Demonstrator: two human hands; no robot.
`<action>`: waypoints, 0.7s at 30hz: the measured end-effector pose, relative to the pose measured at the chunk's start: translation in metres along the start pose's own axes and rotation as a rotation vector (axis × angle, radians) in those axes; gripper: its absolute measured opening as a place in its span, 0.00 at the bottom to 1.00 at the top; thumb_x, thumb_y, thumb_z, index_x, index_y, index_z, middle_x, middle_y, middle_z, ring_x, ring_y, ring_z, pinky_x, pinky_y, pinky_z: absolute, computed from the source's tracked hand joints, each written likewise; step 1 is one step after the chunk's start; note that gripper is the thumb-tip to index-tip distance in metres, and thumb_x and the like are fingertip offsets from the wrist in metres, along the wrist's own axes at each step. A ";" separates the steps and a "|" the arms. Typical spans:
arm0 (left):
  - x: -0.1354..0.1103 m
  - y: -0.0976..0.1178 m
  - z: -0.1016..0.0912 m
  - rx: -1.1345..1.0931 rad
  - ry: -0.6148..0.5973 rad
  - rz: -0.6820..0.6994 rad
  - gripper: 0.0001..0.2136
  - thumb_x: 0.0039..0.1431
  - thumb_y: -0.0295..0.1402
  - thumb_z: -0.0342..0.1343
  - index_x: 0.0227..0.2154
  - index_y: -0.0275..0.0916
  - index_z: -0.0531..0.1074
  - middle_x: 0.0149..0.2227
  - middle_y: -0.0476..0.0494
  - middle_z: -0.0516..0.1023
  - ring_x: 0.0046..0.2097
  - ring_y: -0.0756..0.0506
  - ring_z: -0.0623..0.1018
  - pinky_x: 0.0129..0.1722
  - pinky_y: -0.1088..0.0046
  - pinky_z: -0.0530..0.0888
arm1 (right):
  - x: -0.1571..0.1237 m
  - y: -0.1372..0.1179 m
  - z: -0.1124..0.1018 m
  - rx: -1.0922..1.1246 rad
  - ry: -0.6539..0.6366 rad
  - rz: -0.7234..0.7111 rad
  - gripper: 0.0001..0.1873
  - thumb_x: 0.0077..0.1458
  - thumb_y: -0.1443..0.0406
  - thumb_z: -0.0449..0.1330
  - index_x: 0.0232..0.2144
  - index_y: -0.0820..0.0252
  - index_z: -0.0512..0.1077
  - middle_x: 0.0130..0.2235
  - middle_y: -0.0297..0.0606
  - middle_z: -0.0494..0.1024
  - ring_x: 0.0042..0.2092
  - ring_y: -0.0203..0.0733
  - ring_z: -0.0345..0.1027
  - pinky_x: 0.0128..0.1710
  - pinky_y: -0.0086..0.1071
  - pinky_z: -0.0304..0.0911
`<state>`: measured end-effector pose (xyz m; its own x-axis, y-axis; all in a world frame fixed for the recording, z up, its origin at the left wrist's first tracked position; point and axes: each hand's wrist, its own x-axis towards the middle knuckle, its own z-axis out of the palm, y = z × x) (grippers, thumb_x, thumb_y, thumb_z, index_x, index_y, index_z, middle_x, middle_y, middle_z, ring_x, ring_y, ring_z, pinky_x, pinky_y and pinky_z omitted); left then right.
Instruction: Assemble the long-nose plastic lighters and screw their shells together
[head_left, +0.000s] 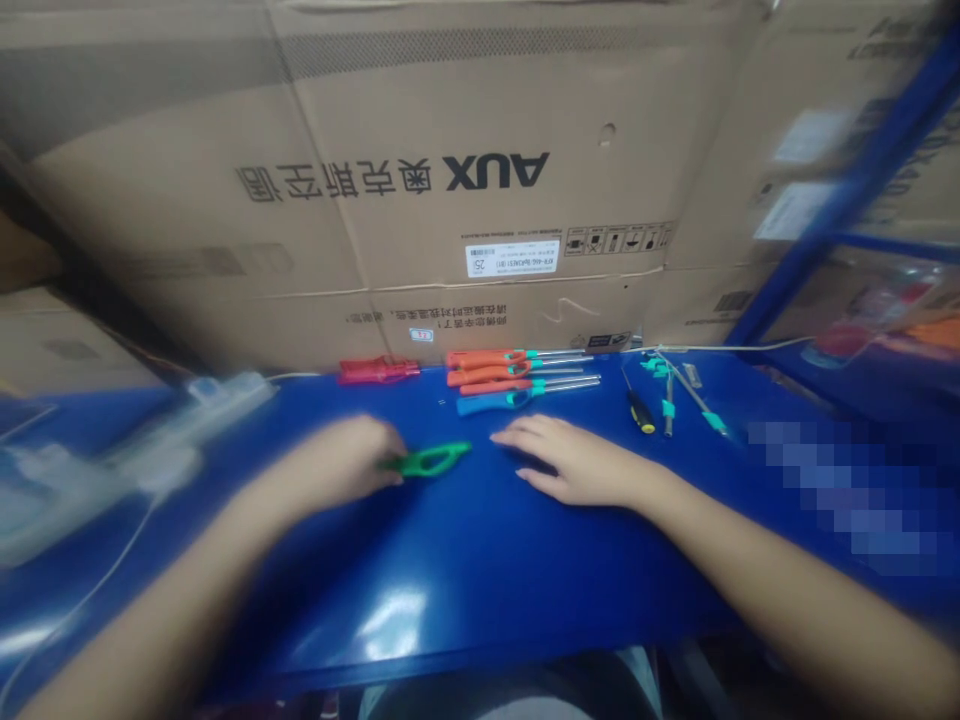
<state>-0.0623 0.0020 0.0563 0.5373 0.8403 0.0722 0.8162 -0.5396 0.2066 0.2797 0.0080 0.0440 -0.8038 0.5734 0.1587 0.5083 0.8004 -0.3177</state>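
Observation:
My left hand is closed around one end of a green lighter handle. The trigger opening shows, and no metal tube is seen on it. My right hand is just right of the handle, low over the blue table, palm down with its fingers stretched out and nothing in it. Beyond the hands lie several long-necked lighters: orange ones with metal tubes and a blue one nearest me. Red handles without visible tubes lie to their left.
A screwdriver with a black and yellow handle lies at the right, beside metal tubes with teal ends. Power strips and a white cable cover the left side. A large cardboard box stands behind the blue table.

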 end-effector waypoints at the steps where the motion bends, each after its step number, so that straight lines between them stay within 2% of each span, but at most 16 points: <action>1: 0.002 0.017 0.004 -0.039 -0.093 0.102 0.06 0.55 0.35 0.63 0.36 0.49 0.82 0.34 0.47 0.81 0.32 0.44 0.79 0.33 0.71 0.73 | 0.000 -0.002 0.000 0.006 -0.001 -0.021 0.25 0.65 0.62 0.57 0.63 0.55 0.64 0.59 0.45 0.70 0.57 0.49 0.66 0.57 0.46 0.64; 3: 0.009 0.047 0.018 -0.098 -0.100 0.226 0.09 0.62 0.34 0.59 0.43 0.47 0.81 0.41 0.45 0.81 0.39 0.45 0.80 0.40 0.71 0.74 | 0.001 -0.005 -0.001 0.016 -0.011 -0.065 0.18 0.64 0.60 0.59 0.55 0.55 0.71 0.55 0.44 0.73 0.54 0.48 0.68 0.54 0.43 0.65; 5: 0.016 0.066 0.035 -0.091 0.039 0.243 0.12 0.65 0.35 0.56 0.49 0.44 0.78 0.43 0.41 0.79 0.43 0.43 0.78 0.43 0.68 0.74 | 0.001 -0.004 -0.002 0.029 -0.035 -0.093 0.12 0.62 0.58 0.62 0.44 0.56 0.75 0.48 0.42 0.74 0.48 0.45 0.69 0.49 0.38 0.66; 7: 0.023 0.073 0.052 -0.124 0.150 0.276 0.13 0.68 0.36 0.54 0.51 0.42 0.77 0.43 0.39 0.78 0.44 0.42 0.77 0.45 0.65 0.74 | 0.001 -0.002 -0.003 0.044 -0.058 -0.083 0.11 0.60 0.56 0.63 0.39 0.57 0.75 0.43 0.39 0.74 0.43 0.42 0.69 0.43 0.35 0.65; 9: 0.027 0.072 0.063 -0.193 0.221 0.294 0.13 0.67 0.37 0.55 0.51 0.42 0.77 0.42 0.39 0.78 0.44 0.42 0.77 0.46 0.63 0.74 | 0.001 0.002 -0.003 0.059 -0.070 -0.053 0.12 0.59 0.56 0.65 0.36 0.58 0.75 0.42 0.38 0.73 0.40 0.41 0.69 0.39 0.32 0.63; 11: 0.029 0.066 0.068 -0.282 0.236 0.290 0.13 0.66 0.37 0.58 0.50 0.42 0.78 0.42 0.40 0.78 0.44 0.42 0.77 0.46 0.64 0.75 | 0.001 0.005 -0.004 0.070 -0.073 -0.027 0.13 0.58 0.55 0.65 0.32 0.59 0.74 0.41 0.37 0.72 0.38 0.39 0.67 0.37 0.31 0.61; 17: 0.030 0.053 0.070 -0.373 0.224 0.261 0.18 0.64 0.36 0.59 0.56 0.43 0.73 0.49 0.40 0.78 0.49 0.42 0.78 0.51 0.63 0.76 | 0.000 0.010 -0.009 0.105 -0.147 0.029 0.20 0.54 0.53 0.69 0.25 0.60 0.68 0.31 0.30 0.68 0.31 0.34 0.61 0.29 0.28 0.52; 21: 0.030 0.053 0.070 -0.354 0.219 0.253 0.18 0.65 0.36 0.58 0.57 0.44 0.72 0.50 0.40 0.79 0.51 0.41 0.77 0.53 0.61 0.75 | -0.003 0.011 -0.016 0.105 -0.177 0.087 0.20 0.53 0.54 0.69 0.24 0.60 0.67 0.31 0.30 0.68 0.30 0.33 0.60 0.28 0.27 0.50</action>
<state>0.0121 -0.0053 0.0011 0.6212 0.6966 0.3591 0.5225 -0.7096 0.4728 0.2928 0.0176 0.0550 -0.8049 0.5923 -0.0374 0.5504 0.7215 -0.4201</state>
